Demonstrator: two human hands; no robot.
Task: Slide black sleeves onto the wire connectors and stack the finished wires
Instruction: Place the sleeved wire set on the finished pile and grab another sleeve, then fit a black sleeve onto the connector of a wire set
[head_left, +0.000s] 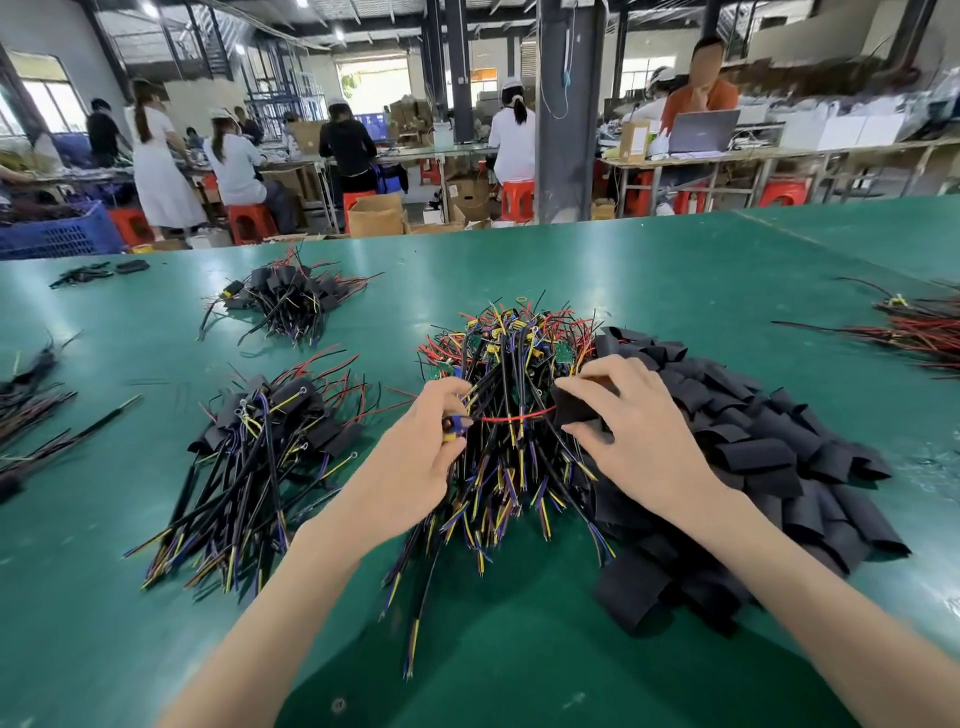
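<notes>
Black sleeve (574, 408) pinched in my right hand (641, 436) | left hand (415, 467) grips blue connector (453, 427), red wire (514, 417) taut between both | step: sleeving | next, I reckon: draw sleeve toward left hand, over connector.

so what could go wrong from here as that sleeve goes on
1. The red wire stretched between the left hand and the right hand crosses the tangled wire pile; pulling it free may snag or drag neighbours.
2. The black sleeve pinched in the right hand looks flattened, so its mouth could catch on the connector that the left hand holds.
3. The sleeve pile touches the wire pile, so the two may mix.
</notes>
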